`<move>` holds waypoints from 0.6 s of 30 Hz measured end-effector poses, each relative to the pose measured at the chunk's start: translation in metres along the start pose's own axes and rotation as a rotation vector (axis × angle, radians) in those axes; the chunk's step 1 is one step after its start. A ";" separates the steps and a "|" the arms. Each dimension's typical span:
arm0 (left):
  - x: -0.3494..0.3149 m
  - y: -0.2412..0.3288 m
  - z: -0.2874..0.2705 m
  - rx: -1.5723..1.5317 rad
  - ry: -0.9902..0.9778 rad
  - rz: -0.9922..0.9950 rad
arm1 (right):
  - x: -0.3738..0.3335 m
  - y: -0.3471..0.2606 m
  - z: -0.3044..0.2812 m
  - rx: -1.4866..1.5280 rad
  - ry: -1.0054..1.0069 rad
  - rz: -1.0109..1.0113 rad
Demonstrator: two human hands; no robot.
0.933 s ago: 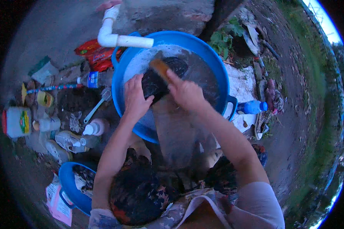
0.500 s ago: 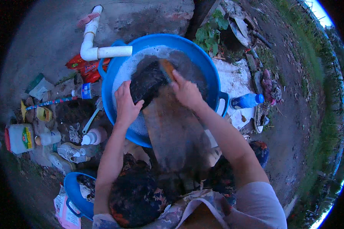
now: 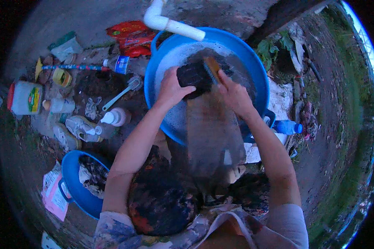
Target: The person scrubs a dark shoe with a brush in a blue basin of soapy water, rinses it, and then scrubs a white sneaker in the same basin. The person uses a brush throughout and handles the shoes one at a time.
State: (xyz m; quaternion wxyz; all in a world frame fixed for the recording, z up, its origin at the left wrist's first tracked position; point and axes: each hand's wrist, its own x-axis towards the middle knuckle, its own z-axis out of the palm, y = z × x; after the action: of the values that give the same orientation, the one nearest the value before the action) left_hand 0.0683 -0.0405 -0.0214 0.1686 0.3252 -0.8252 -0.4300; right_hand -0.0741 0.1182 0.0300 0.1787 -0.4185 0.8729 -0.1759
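A soft-looking black piece [image 3: 191,78] with a wet sheen is lying creased at the 12 o'clock end of a flat, brown-grey board [image 3: 214,133], which is reaching over the 6 o'clock rim of a round, blue plastic basin [image 3: 234,38] of sudsy water. A wooden-backed, pale-bristled scrubbing brush [image 3: 212,66] is slanting from 11 to 5 o'clock over the piece's 3 o'clock side.

At the far left of the ground [image 3: 330,112] sits a red-lidded plastic jar [image 3: 25,98], with a pair of pale sneakers [image 3: 79,126] and a white-capped bottle [image 3: 119,116] farther in. A small blue tub [image 3: 72,178] holds dark and light cloth [image 3: 94,171]; a pink-and-white packet [image 3: 56,198] lies by its left edge. A red plastic bag [image 3: 131,37] lies near a white elbowed pipe [image 3: 182,29]. A blue bottle [image 3: 286,127] is at the lower edge of a white sheet [image 3: 281,98].
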 end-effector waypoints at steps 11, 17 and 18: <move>-0.001 0.009 -0.002 -0.041 -0.025 0.000 | 0.021 -0.012 -0.001 -0.106 0.002 0.082; 0.003 -0.005 0.003 0.036 -0.030 0.047 | 0.008 -0.014 0.013 -0.104 0.015 0.069; 0.004 -0.001 0.010 0.052 -0.079 0.046 | 0.024 0.015 0.009 -0.122 0.057 0.173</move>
State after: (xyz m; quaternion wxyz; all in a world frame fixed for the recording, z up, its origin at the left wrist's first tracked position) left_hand 0.0603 -0.0378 -0.0275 0.1373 0.2931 -0.8495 -0.4167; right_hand -0.0937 0.1068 0.0120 0.1424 -0.3465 0.9196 -0.1181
